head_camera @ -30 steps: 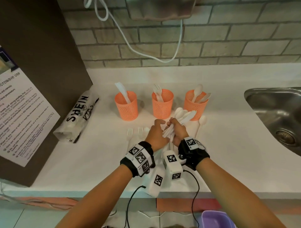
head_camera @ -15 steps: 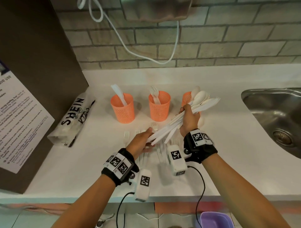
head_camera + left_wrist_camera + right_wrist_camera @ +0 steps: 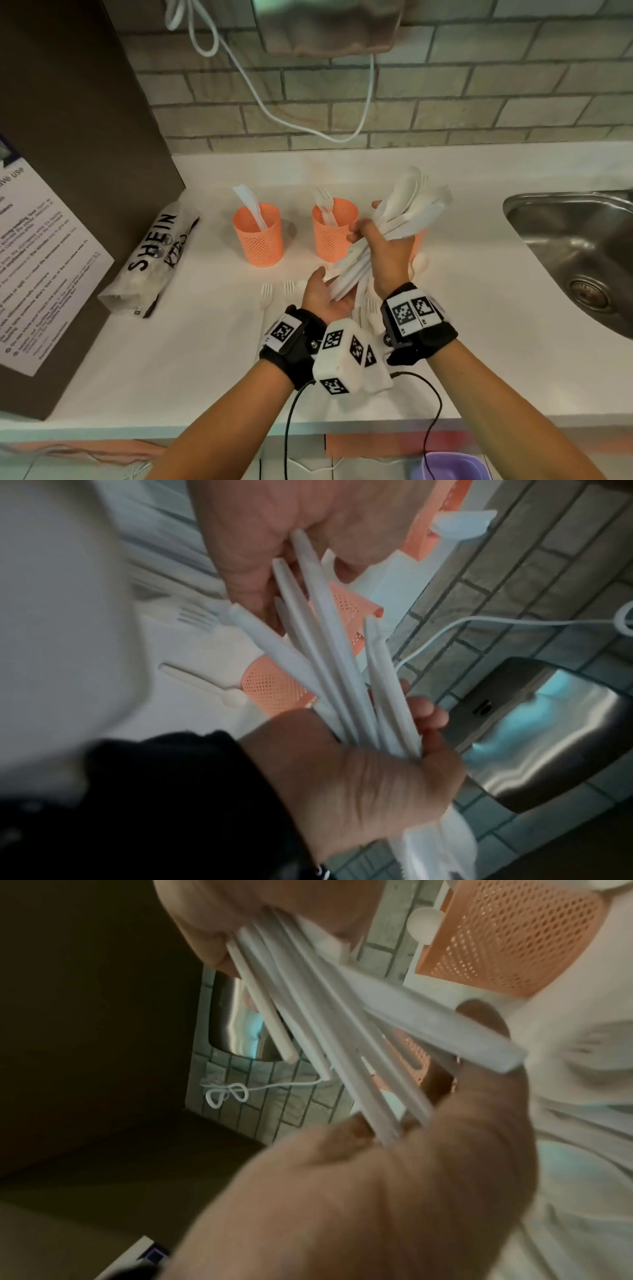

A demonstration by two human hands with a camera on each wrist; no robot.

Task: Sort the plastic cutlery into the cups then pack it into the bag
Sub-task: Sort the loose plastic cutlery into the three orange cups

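Right hand (image 3: 387, 253) gripping white cutlery bundle (image 3: 411, 212), left hand (image 3: 322, 298) apparently cupped round handle ends

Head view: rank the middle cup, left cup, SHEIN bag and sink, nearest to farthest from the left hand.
1. Middle cup, just beyond the left hand.
2. Left cup, farther back-left.
3. SHEIN bag, far left by the cabinet.
4. Sink, far right.

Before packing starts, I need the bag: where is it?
Head view: the bag lies at the counter's left, beside the brown cabinet, left of the leftmost cup.
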